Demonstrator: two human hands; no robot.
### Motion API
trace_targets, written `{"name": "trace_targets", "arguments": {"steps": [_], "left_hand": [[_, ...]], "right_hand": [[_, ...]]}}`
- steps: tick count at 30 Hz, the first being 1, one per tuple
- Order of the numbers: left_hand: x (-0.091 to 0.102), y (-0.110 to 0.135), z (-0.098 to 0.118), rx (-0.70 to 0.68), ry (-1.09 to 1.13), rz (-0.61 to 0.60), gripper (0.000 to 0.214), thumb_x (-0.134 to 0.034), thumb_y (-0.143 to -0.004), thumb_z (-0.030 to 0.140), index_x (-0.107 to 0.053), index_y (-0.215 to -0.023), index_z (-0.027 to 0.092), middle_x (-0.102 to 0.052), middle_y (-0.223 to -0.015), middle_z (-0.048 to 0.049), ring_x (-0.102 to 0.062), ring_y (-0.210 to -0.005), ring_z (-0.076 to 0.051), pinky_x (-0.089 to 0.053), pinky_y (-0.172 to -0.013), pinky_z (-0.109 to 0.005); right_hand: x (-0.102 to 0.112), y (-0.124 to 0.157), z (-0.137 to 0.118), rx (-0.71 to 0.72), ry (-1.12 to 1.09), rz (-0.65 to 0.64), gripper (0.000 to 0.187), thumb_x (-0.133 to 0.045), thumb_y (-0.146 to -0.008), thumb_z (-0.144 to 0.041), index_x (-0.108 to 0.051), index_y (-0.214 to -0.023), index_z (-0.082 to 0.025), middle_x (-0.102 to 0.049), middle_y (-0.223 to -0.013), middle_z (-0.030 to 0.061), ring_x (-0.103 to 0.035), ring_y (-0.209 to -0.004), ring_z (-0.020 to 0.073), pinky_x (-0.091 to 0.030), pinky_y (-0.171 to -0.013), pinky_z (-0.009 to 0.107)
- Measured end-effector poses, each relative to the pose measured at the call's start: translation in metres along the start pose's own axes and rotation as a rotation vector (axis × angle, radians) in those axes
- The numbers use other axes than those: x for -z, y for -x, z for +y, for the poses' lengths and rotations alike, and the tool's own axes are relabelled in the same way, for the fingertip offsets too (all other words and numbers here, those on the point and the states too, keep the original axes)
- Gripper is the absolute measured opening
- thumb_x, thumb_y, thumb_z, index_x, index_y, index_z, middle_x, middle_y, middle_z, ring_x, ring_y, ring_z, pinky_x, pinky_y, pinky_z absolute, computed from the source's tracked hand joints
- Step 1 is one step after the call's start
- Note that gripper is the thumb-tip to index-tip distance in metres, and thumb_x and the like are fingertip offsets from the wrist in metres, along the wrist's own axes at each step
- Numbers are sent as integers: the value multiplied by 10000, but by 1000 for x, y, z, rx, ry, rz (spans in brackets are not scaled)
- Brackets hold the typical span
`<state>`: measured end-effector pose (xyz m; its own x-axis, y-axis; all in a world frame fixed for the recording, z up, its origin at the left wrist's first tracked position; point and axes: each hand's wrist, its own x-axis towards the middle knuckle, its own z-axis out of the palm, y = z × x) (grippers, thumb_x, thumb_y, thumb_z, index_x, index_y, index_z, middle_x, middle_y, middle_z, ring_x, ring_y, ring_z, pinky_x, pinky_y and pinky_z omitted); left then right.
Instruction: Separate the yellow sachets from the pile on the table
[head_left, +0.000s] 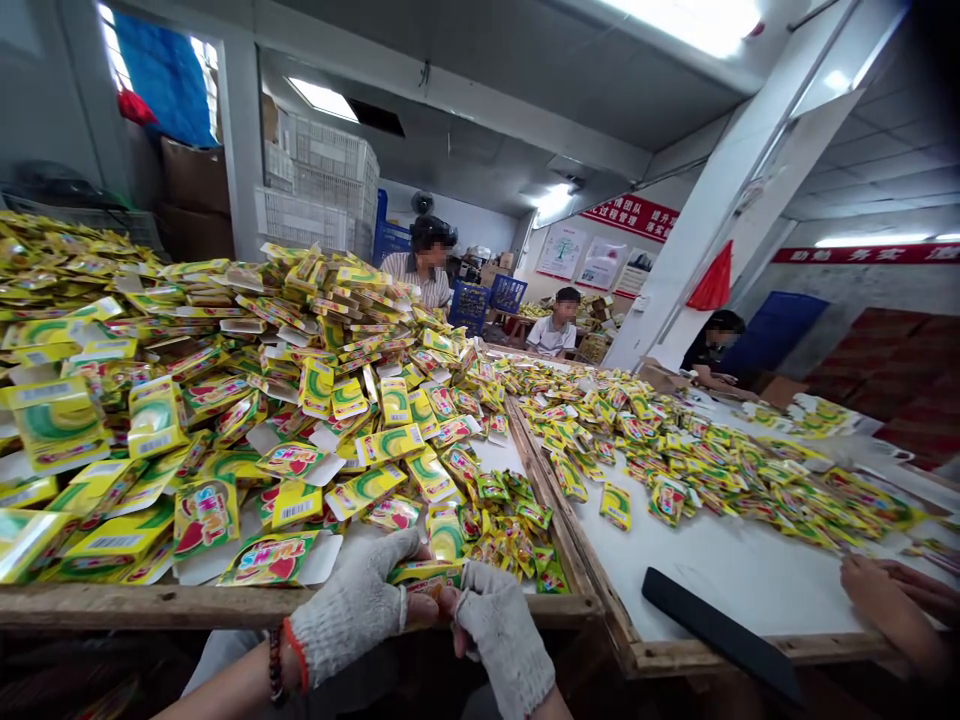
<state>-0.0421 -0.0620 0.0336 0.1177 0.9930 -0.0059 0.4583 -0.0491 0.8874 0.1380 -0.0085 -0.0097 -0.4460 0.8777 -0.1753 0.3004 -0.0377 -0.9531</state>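
Packing room with a low ceiling: white plastic crates stand stacked well beyond the fingers, and a red banner hangs on the far wall. Two co-workers, one in a striped shirt and one in a white shirt, are visible straight ahead.

A wooden-framed desk runs directly in front of the fingers. A tall heap of yellow card-backed packets lies ahead and to their left, and smaller packets lie scattered to their right, beyond a black strip. A co-worker's bare hand stays well to the right.

Both the left hand and right hand wear knit gloves. The fingers are closed on a yellow foil packet, which lies between the hands, just above the desk's front rail. Its long axis runs roughly left to right. Neither hand is clearly nearer; part of the grip is hidden.
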Motion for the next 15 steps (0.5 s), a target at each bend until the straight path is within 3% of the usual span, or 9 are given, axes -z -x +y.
{"name": "trace_targets", "arguments": {"steps": [6,10,15], "left_hand": [[8,2,13,50,-26,64,280,-685,-693,419,-660,-831,176,-644,-780,11,-561,-755,-165,-428,-653,-220],[9,-2,15,139,-49,112,177,-661,-664,272,-661,-795,152,-623,-716,4,-552,-716,-166,-424,-612,-221],[-4,-9,-7,41,120,56,321,-653,-718,445,-652,-869,161,-665,-826,-32,-597,-798,-201,-473,-686,-261]], "right_hand": [[3,2,8,33,-152,-152,474,-599,-717,-627,-547,-761,-157,-489,-370,-44,-366,-283,66,-217,-329,175],[3,3,-1,43,-133,-98,447,-607,-700,-587,-564,-832,-163,-473,-382,-68,-394,-289,77,-216,-320,181],[-1,-1,2,45,70,-46,329,-623,-718,-494,-576,-753,-170,-446,-371,-79,-375,-301,67,-234,-343,181]]}}
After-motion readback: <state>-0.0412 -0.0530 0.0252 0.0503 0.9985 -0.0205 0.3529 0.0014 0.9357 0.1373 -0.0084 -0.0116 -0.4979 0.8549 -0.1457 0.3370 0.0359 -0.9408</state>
